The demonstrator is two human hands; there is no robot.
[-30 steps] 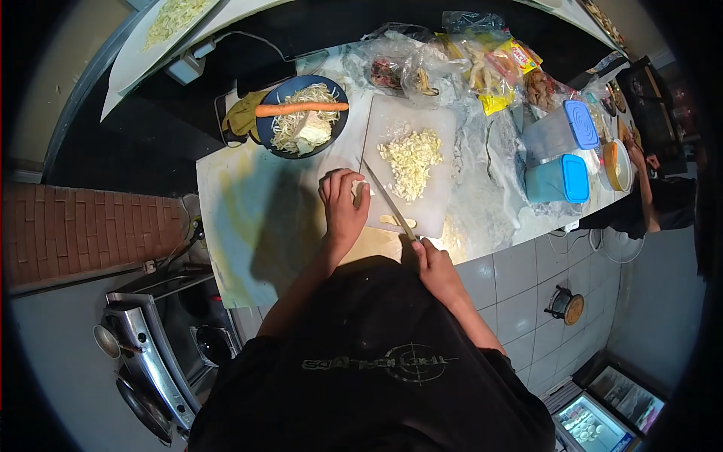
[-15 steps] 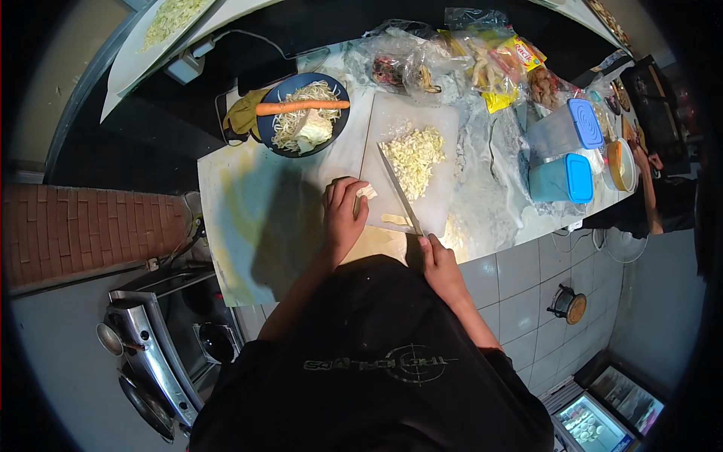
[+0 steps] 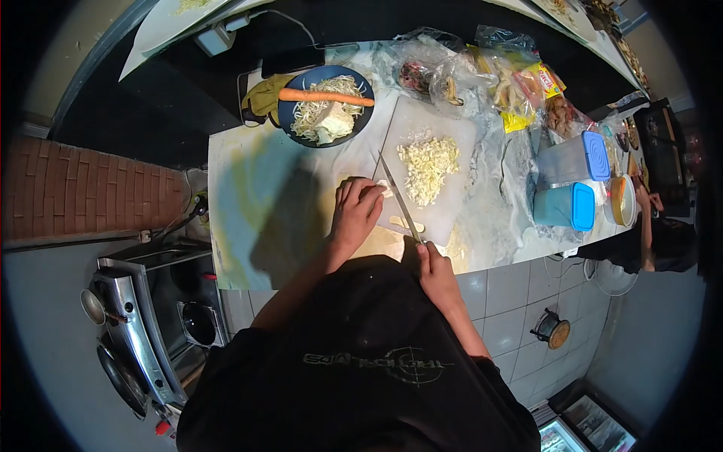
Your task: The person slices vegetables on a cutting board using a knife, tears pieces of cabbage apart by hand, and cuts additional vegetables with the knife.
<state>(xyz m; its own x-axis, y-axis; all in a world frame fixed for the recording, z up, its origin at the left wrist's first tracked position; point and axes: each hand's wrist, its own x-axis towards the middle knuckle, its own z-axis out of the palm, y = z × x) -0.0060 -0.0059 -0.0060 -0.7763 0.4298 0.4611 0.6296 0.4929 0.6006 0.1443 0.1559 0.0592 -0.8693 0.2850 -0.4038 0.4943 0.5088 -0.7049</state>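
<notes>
Plate: one dark blue plate at the back left of the counter, loaded with one carrot, one cabbage chunk and a tangle of bean sprouts, too many to count.
Left hand: the left hand has its fingers curled together, pinching one white piece at the left edge of the board, same grip as half a second ago.
Knife: just one knife, and here's the change: its tip was by the chopped stuff, now it's swung over to the board's left edge, close to the left hand.
Board: one chopping board with one pale chopped pile on it, way too many bits to count, looks the same as before.
Right hand: the right hand is wrapped around the knife handle at the near edge.
Tubs: two blue-lidded containers on the right, unmoved.
View: whole picture's shifted a bit, so everything on the counter sits further right.
</notes>
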